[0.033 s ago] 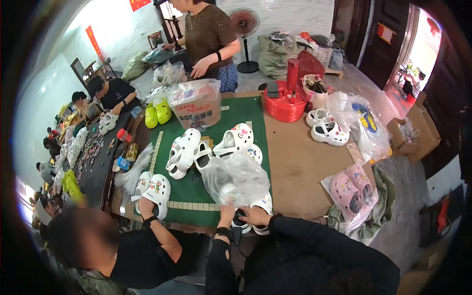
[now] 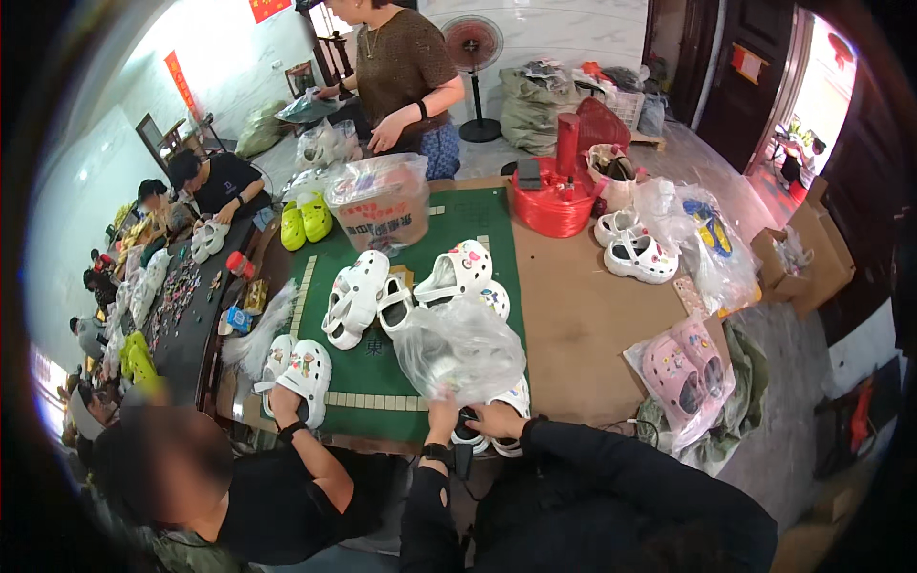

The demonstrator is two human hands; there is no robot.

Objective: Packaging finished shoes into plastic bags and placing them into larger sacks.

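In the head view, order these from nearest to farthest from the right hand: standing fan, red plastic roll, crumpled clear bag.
1. Crumpled clear bag: just ahead, slightly left.
2. Red plastic roll: farther ahead, slightly right.
3. Standing fan: beyond both, in the background.

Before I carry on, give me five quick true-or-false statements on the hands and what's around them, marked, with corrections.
1. The left hand is at the near edge of the clear bag. True.
2. The right hand is on the pink clogs. False: it is at a white clog; the pink pair lies off to the right.
3. A co-worker's hand is at the decorated clog on the left. True.
4. The standing fan is nearer than the hands. False: it stands by the back wall.
5. The red plastic bundle lies beyond the hands. True.
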